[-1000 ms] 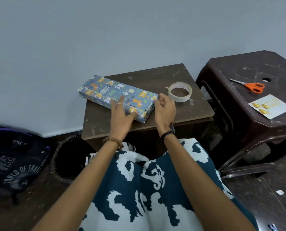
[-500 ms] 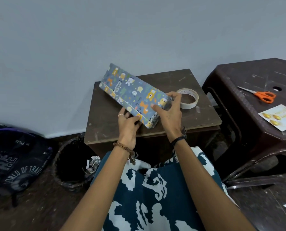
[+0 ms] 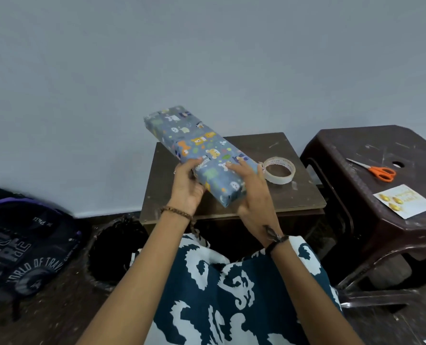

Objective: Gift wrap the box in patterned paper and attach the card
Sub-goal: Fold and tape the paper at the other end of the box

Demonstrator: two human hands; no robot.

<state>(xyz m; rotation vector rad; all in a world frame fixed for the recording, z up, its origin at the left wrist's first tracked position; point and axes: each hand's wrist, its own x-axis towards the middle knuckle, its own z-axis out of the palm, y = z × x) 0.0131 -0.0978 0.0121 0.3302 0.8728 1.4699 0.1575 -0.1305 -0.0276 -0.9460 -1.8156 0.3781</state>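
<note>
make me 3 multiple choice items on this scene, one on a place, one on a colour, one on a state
1. Where does the card lie?
A. on the stool by the scissors
B. on the box
C. in the bin

2. What colour are the scissors' handles?
A. green
B. orange
C. black

3. How is the box now?
A. lying flat on the table
B. bare, unwrapped
C. wrapped, held above the table by both hands

Answers:
1. A: the card sits on the stool, nearer the camera than the scissors.
2. B: the handles are orange.
3. C: the left hand and right hand grip its near end, above the table.
</note>
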